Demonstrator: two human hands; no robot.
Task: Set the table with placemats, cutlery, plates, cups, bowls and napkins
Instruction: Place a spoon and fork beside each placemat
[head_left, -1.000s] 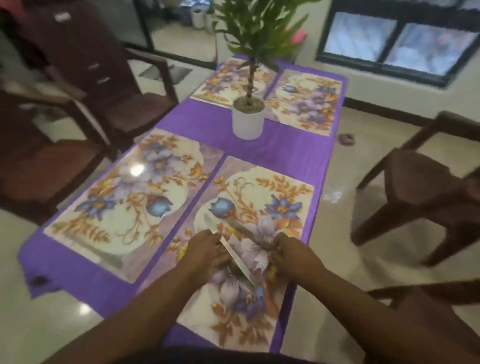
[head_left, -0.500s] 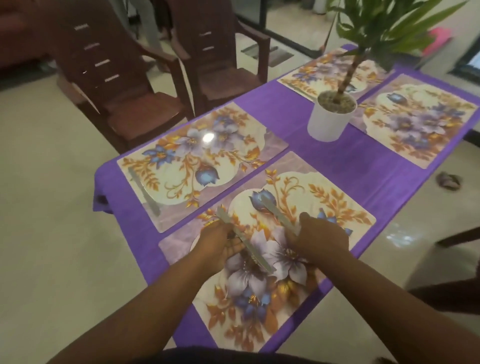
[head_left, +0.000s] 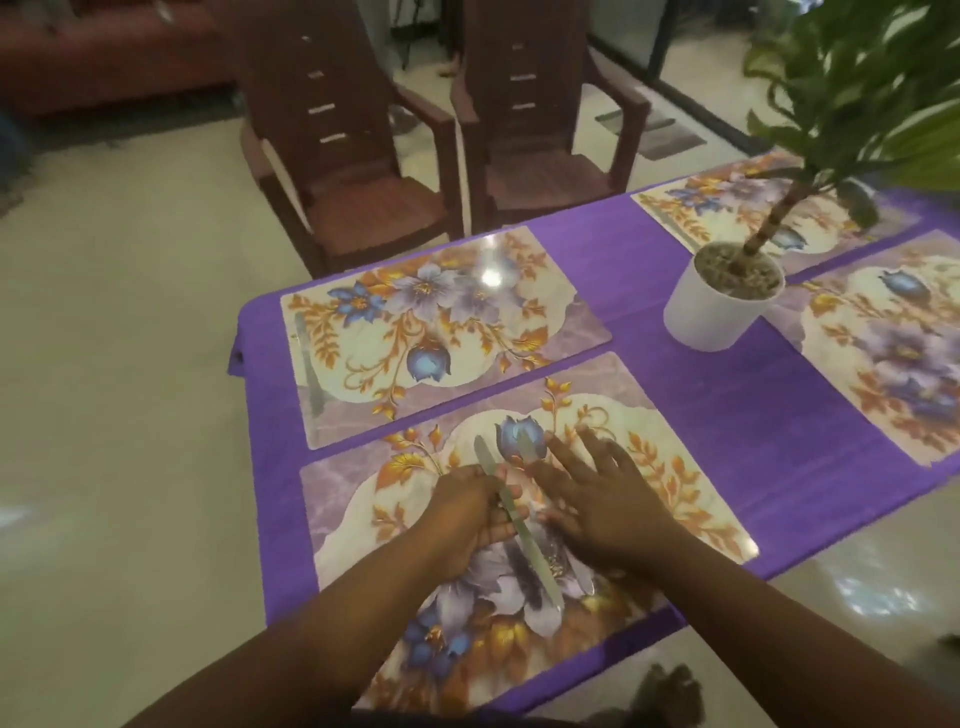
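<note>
On the nearest placemat (head_left: 675, 467), the left hand (head_left: 467, 519) pinches a knife (head_left: 519, 525); the right hand (head_left: 602, 499) hovers, fingers spread, over a second knife (head_left: 525, 447). Glossy mat: either knife could skid askew.

I see four placemats on the bench (head_left: 727, 415): the near placemat (head_left: 675, 478) lies under both my hands, the far-left placemat (head_left: 441, 332) just beyond it, and two more placemats (head_left: 893, 353) to the right. The potted plant (head_left: 722, 301) stands between the pairs. My left hand (head_left: 467, 514) holds a knife (head_left: 524, 535) over the near placemat, with my right hand (head_left: 602, 499) just to its right. Another knife (head_left: 311, 374) lies along the far-left placemat's left edge. Two chairs (head_left: 363, 171) stand on the floor beyond the bench.
</note>
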